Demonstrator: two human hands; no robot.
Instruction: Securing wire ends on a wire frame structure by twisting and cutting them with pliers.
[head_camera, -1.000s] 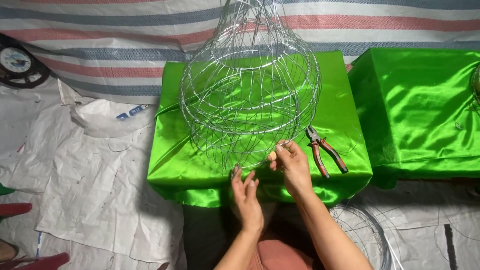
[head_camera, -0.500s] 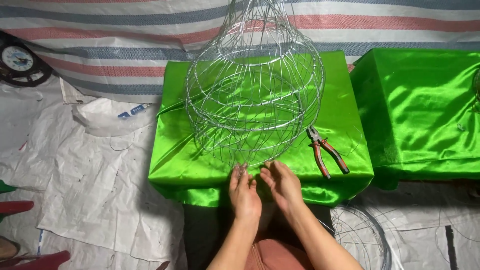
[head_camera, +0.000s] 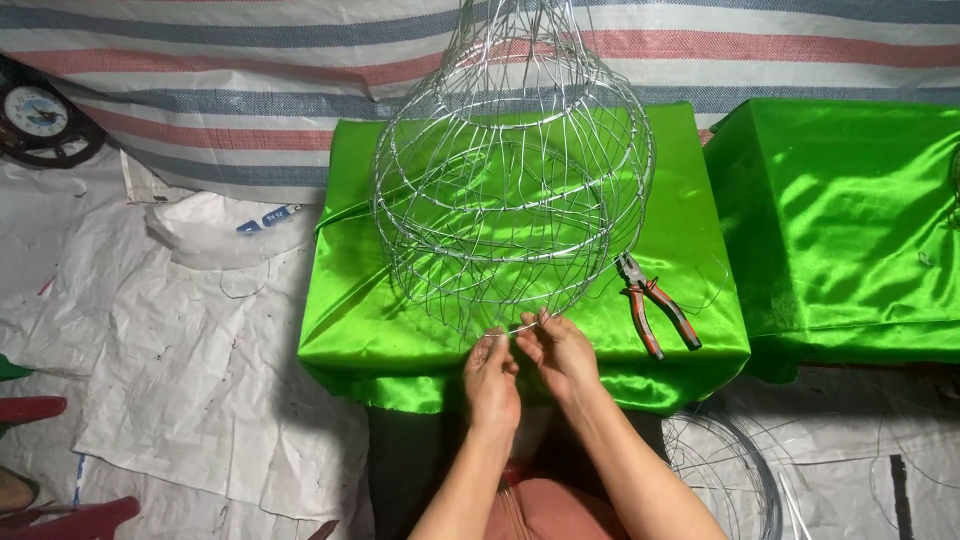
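Wire frame (head_camera: 512, 190), a rounded cage of thin silver strands narrowing toward the top, is stood on a block draped in shiny green cloth (head_camera: 400, 330), near its front edge. Loose wire ends at the bottom of the frame are pinched by both hands just above the cloth. The left hand (head_camera: 490, 378) is closed narrowly on a strand, fingers curled, knuckles up. The right hand (head_camera: 560, 355) is touching it, thumb and forefinger nipped on the same short length of wire. Both forearms are brought in from below, close together, wrists nearly straight.

For a clean join, the strand is probably best held taut and twisted tightly against the bottom ring, with the frame kept steady so its shape is not bent. Pliers (head_camera: 655, 305) with red handles are laid on the cloth just right of the hands. A second green-covered block (head_camera: 850, 220) is seen further right, and coiled wire (head_camera: 730, 470) lies on the floor.
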